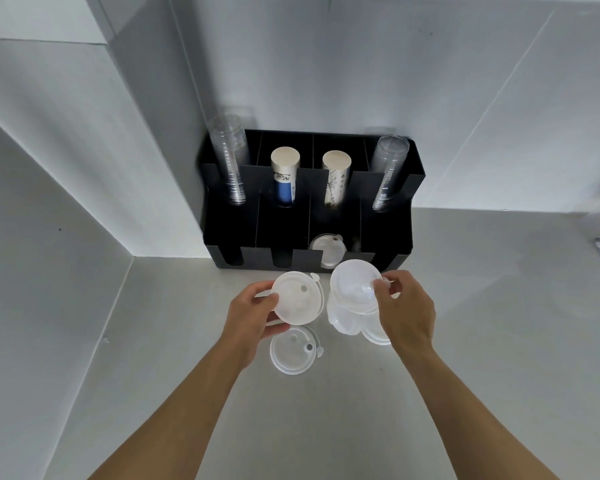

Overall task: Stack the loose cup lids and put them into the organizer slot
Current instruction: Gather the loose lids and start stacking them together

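Two bare forearms reach in from the bottom edge over a pale grey bench (464,341) set into a white-walled corner. Nearest the person, a single translucent lid (293,351) lies flat on the bench between the wrists, its small tab pointing right. Just beyond it the left hand (253,317) grasps another lid (296,297), thumb across its near-left edge and fingers underneath, holding it above the bench with its flat face up. Just beside it, the right hand (404,308) pinches the right rim of the top lid of a loose pile of lids (355,299), thumb and fingertips closed on the edge; the lower lids of that pile fan out unevenly toward the person, and whether the pile rests on the bench or hangs from the grip cannot be told. Behind the hands, against the wall, stands a black organizer (309,216) with open-fronted slots. In its front row, the third slot from the left already holds a lid stack (327,252); the slots beside it look dark. In the back row, a column of clear plastic cups (229,161) leans at the left, two sleeves of paper cups (284,174) stand in the middle, and a second clear cup column (388,171) leans at the right. At the far right edge something blurred and pale sits on the bench, too indistinct to name.
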